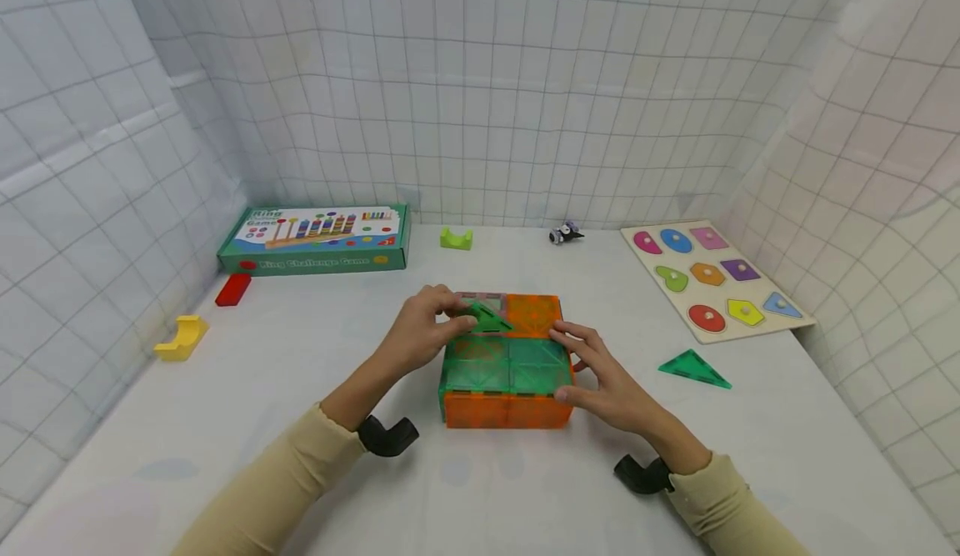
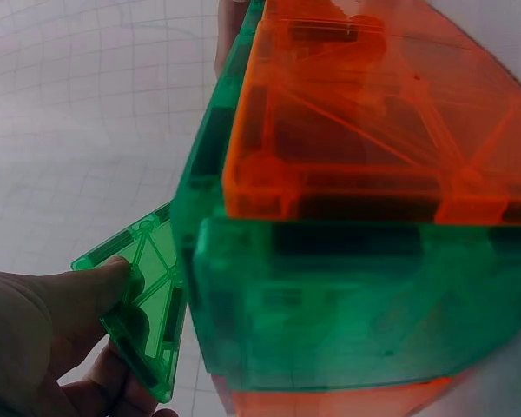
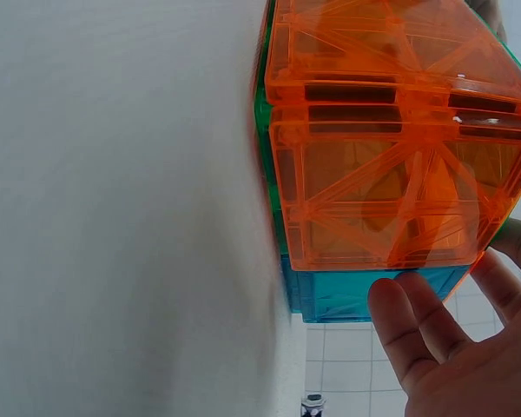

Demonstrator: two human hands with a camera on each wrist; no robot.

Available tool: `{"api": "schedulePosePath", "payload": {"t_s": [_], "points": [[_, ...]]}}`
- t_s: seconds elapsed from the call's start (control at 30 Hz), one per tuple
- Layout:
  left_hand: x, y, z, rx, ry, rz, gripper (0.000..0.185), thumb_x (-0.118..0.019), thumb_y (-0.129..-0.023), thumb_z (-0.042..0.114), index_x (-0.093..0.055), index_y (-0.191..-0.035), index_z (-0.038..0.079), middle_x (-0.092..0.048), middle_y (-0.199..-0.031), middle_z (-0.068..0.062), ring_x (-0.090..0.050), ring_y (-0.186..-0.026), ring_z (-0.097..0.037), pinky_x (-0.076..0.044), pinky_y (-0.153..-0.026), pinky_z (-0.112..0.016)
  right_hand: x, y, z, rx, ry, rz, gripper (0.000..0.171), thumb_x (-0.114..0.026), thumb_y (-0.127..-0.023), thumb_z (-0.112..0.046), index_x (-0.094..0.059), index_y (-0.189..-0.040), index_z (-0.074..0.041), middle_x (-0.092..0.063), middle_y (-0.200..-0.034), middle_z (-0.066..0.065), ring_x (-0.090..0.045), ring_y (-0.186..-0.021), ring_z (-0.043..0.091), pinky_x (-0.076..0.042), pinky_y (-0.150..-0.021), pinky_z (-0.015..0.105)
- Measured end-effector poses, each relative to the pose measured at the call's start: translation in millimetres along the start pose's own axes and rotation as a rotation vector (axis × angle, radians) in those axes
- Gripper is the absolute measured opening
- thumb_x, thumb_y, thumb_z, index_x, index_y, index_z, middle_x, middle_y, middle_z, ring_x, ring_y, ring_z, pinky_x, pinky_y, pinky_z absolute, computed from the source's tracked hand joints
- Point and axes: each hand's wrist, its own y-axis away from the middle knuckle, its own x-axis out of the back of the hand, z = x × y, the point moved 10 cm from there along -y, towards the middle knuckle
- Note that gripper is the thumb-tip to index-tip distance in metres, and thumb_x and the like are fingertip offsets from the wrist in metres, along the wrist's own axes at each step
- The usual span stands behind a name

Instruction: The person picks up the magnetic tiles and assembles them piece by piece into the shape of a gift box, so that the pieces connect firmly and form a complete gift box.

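A flat box of translucent orange and green magnetic tiles (image 1: 504,363) sits mid-table. My left hand (image 1: 422,327) pinches a small green triangle tile (image 1: 483,318) over the box's far-left top; the left wrist view shows thumb and fingers on that green triangle (image 2: 139,300) beside the green and orange box walls (image 2: 347,287). My right hand (image 1: 603,377) rests with straight fingers against the box's right side; in the right wrist view its fingertips (image 3: 408,326) touch the orange wall (image 3: 382,187), with a blue tile (image 3: 365,291) at that wall's edge.
A second green triangle (image 1: 693,368) lies right of the box. A wooden shape puzzle board (image 1: 712,277) sits at the far right. A green game box (image 1: 318,239), red block (image 1: 233,288), yellow block (image 1: 180,338), green block (image 1: 456,238) and a small toy (image 1: 565,233) lie farther off.
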Motion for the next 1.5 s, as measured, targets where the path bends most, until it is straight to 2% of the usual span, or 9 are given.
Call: {"api": "schedulePosePath", "payload": {"t_s": [0.13, 0.27, 0.47, 0.63, 0.93, 1.13, 1.23, 1.37, 1.5], "points": [[-15.2, -6.0, 1.1, -0.010, -0.007, -0.050, 0.015, -0.070, -0.089, 0.014, -0.073, -0.099, 0.002, -0.059, -0.088, -0.001, -0.048, -0.089, -0.025, -0.042, -0.075, -0.037, -0.8, -0.1, 0.0, -0.004, -0.002, -0.001, 0.068, -0.067, -0.084, 0.003, -0.035, -0.144, 0.006, -0.022, -0.150, 0.025, -0.034, -0.126, 0.036, -0.044, -0.085, 0.051], [-18.5, -5.8, -3.0, -0.010, -0.007, -0.069, 0.021, -0.071, -0.089, 0.016, -0.072, -0.106, 0.004, -0.058, -0.093, -0.002, -0.046, -0.090, -0.027, -0.040, -0.072, -0.036, -0.6, -0.6, -0.3, -0.010, 0.000, 0.000, 0.068, -0.068, -0.084, 0.003, -0.035, -0.144, 0.006, -0.022, -0.150, 0.024, -0.034, -0.126, 0.036, -0.045, -0.086, 0.050], [-12.9, 7.1, -20.0, -0.008, 0.005, -0.098, 0.043, -0.075, -0.085, 0.019, -0.063, -0.125, 0.007, -0.053, -0.121, -0.008, -0.038, -0.110, -0.032, -0.039, -0.088, -0.050, -0.2, -0.6, -1.1, -0.008, 0.009, -0.003, 0.068, -0.068, -0.085, 0.002, -0.035, -0.144, 0.007, -0.022, -0.149, 0.025, -0.035, -0.126, 0.036, -0.045, -0.085, 0.050], [-9.7, 20.9, -35.8, 0.013, 0.096, -0.139, 0.053, -0.074, -0.086, 0.024, -0.056, -0.134, 0.008, -0.039, -0.145, -0.007, -0.026, -0.128, -0.030, -0.030, -0.099, -0.062, 0.7, -1.1, -1.4, -0.001, 0.019, -0.002, 0.068, -0.068, -0.084, 0.002, -0.035, -0.144, 0.006, -0.023, -0.149, 0.025, -0.036, -0.125, 0.036, -0.045, -0.085, 0.049], [-16.0, 31.3, -47.6, 0.042, 0.215, -0.180, 0.055, -0.069, -0.090, 0.022, -0.049, -0.141, 0.010, -0.031, -0.151, -0.004, -0.023, -0.135, -0.028, -0.026, -0.107, -0.054, 5.7, 3.4, 11.5, 0.019, 0.038, 0.010, 0.068, -0.068, -0.085, 0.003, -0.034, -0.144, 0.007, -0.022, -0.150, 0.025, -0.037, -0.122, 0.037, -0.045, -0.086, 0.047], [-16.2, 32.5, -40.1, 0.025, 0.247, -0.173, 0.055, -0.066, -0.091, 0.009, -0.045, -0.141, 0.000, -0.028, -0.152, -0.014, -0.026, -0.136, -0.033, -0.026, -0.107, -0.055, 51.0, 31.5, 60.9, -0.193, 0.196, 0.123, 0.059, -0.067, -0.091, -0.015, -0.042, -0.144, -0.009, -0.043, -0.140, 0.011, -0.040, -0.119, 0.032, -0.045, -0.090, 0.051], [-12.5, 34.3, -26.2, 0.028, 0.260, -0.179, 0.054, -0.064, -0.092, 0.006, -0.043, -0.140, -0.005, -0.027, -0.151, -0.019, -0.028, -0.136, -0.036, -0.026, -0.106, -0.057, 82.3, 52.5, 82.3, -0.328, 0.346, 0.175, 0.053, -0.069, -0.090, -0.022, -0.052, -0.136, -0.003, -0.053, -0.123, 0.015, -0.041, -0.112, 0.033, -0.045, -0.085, 0.051], [-8.5, 37.1, -11.8, 0.034, 0.284, -0.186, 0.053, -0.063, -0.092, 0.004, -0.043, -0.139, -0.007, -0.028, -0.149, -0.022, -0.031, -0.134, -0.038, -0.028, -0.105, -0.058, 118.4, 82.1, 106.5, -0.465, 0.512, 0.227, 0.050, -0.071, -0.089, -0.026, -0.058, -0.126, 0.005, -0.055, -0.106, 0.020, -0.041, -0.100, 0.036, -0.043, -0.073, 0.045], [-8.8, 37.8, -11.3, 0.036, 0.299, -0.185, 0.053, -0.063, -0.092, 0.004, -0.042, -0.139, -0.007, -0.028, -0.149, -0.022, -0.032, -0.134, -0.037, -0.028, -0.105, -0.059, 138.6, 103.1, 124.3, -0.554, 0.580, 0.236, 0.052, -0.071, -0.089, -0.027, -0.058, -0.124, 0.008, -0.053, -0.102, 0.023, -0.042, -0.095, 0.038, -0.041, -0.068, 0.042]]}}
